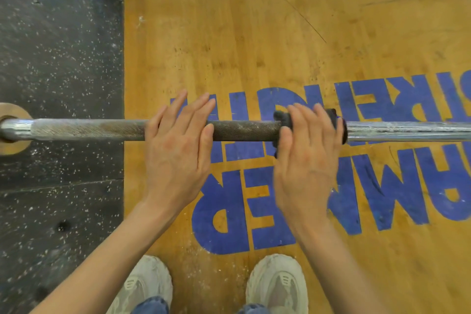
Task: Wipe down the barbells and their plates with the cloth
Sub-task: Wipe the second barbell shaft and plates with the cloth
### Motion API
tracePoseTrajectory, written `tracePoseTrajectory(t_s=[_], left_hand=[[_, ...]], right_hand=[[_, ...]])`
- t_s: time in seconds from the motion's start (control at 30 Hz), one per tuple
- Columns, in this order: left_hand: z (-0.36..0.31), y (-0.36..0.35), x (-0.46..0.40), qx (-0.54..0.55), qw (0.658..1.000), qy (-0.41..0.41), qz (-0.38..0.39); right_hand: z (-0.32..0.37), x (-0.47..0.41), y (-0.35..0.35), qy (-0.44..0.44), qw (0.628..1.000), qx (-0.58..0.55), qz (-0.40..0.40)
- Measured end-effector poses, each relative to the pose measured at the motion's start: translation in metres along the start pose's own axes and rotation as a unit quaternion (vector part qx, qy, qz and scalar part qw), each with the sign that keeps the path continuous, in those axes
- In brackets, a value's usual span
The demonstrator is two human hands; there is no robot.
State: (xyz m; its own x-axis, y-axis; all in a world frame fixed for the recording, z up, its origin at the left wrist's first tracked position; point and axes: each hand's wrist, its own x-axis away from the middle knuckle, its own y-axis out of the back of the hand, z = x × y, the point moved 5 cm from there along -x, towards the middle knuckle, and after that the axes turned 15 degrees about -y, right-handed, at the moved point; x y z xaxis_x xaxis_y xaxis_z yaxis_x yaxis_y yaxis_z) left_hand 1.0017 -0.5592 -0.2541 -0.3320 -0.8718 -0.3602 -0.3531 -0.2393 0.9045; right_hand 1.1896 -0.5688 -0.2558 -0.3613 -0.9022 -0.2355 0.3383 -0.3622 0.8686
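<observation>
Head view, looking down at a barbell (244,130) running L to R across the frame, held above the floor. The bar's middle stretch is dark, rusty knurling; the part R of the right fingers is bright, smooth chrome.

Left hand (178,145) lies flat on top of the bar, palm down. Its fingers (201,107) are straight and slightly spread, reaching past the bar's far side, holding nothing; the thumb rests along the bar's top.

Right hand (308,158) sits further R on the bar, well apart from the left, w/ bare knurling between them. It presses a dark cloth (283,120) onto the bar. The cloth is wrapped around the bar under the palm and pokes out on both sides of the hand. The right fingers (303,115) bend over the cloth's far side; image is blurred here, so how tightly they close can't be told for sure.

Far L of the left fingers, at the frame edge, the bar meets its collar and a tan disc (12,127), only partly in view.

Below the hands: a yellow wood platform (254,33) w/ big blue letters (254,206), upside down to the camera. L of it, black speckled rubber flooring (58,46). Near the bottom edge, two pale sneakers (277,285) and blue jean cuffs.
</observation>
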Motion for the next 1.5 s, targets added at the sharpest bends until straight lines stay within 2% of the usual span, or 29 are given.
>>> tracePoseTrajectory(t_s=[0.1, 0.17, 0.2, 0.27, 0.33, 0.43, 0.5, 0.63, 0.7, 0.77, 0.83, 0.93, 1.0, 1.17, 1.23, 1.33, 1.4, 1.43, 1.5], left_hand=[[-0.003, 0.002, 0.008, -0.006, 1.000, -0.009, 0.007], [-0.004, 0.004, 0.014, -0.007, 1.000, -0.010, 0.014], [-0.005, 0.005, 0.016, -0.007, 1.000, -0.008, 0.018], [-0.008, 0.006, 0.021, -0.006, 1.000, -0.004, 0.025], [-0.013, 0.007, 0.026, -0.006, 0.999, -0.004, 0.031], [-0.018, 0.010, 0.034, -0.007, 0.999, -0.010, 0.036], [-0.021, 0.013, 0.040, -0.005, 0.999, -0.012, 0.040], [-0.028, 0.016, 0.052, 0.001, 0.999, -0.014, 0.053], [-0.031, 0.017, 0.059, 0.000, 0.998, -0.018, 0.065], [-0.035, 0.019, 0.065, 0.001, 0.996, -0.024, 0.082], [-0.037, 0.022, 0.072, -0.002, 0.994, -0.034, 0.100], [-0.041, 0.028, 0.079, 0.000, 0.992, -0.044, 0.117], [-0.046, 0.027, 0.077, 0.001, 0.991, -0.053, 0.125], [-0.055, 0.017, 0.066, -0.033, 0.988, -0.080, 0.126], [-0.055, 0.016, 0.068, -0.050, 0.987, -0.086, 0.128], [-0.054, 0.015, 0.067, -0.056, 0.986, -0.086, 0.128], [-0.052, 0.013, 0.063, -0.059, 0.986, -0.087, 0.128], [-0.051, 0.012, 0.061, -0.061, 0.986, -0.085, 0.129], [-0.049, 0.011, 0.058, -0.064, 0.987, -0.083, 0.124]], right_hand=[[0.034, 0.020, -0.009, 0.061, 0.997, -0.017, 0.035], [0.021, 0.018, -0.002, 0.116, 0.992, -0.015, 0.051], [0.005, 0.016, 0.004, 0.115, 0.992, -0.011, 0.043], [-0.016, 0.014, 0.014, 0.055, 0.998, 0.001, 0.021], [0.002, 0.024, 0.010, 0.011, 1.000, 0.003, 0.028], [0.036, 0.047, -0.001, 0.073, 0.995, -0.013, 0.066], [0.023, 0.041, 0.008, 0.108, 0.991, 0.001, 0.084], [-0.010, 0.030, 0.027, 0.024, 0.996, 0.057, 0.063], [0.013, 0.042, 0.019, 0.025, 0.997, 0.048, 0.062], [0.027, 0.054, 0.012, 0.062, 0.995, 0.027, 0.073], [0.011, 0.050, 0.020, 0.083, 0.992, 0.034, 0.083], [-0.021, 0.043, 0.041, 0.038, 0.995, 0.059, 0.073], [-0.012, 0.048, 0.036, 0.010, 0.993, 0.070, 0.092], [0.005, 0.080, 0.042, 0.082, 0.986, 0.024, 0.142], [-0.005, 0.094, 0.057, 0.118, 0.987, 0.034, 0.105], [-0.002, 0.087, 0.046, 0.095, 0.989, 0.020, 0.112], [0.013, 0.063, 0.035, 0.068, 0.990, 0.073, 0.104], [0.025, 0.047, 0.028, 0.092, 0.977, 0.142, 0.127], [0.041, 0.024, 0.012, 0.157, 0.918, 0.258, 0.258]])
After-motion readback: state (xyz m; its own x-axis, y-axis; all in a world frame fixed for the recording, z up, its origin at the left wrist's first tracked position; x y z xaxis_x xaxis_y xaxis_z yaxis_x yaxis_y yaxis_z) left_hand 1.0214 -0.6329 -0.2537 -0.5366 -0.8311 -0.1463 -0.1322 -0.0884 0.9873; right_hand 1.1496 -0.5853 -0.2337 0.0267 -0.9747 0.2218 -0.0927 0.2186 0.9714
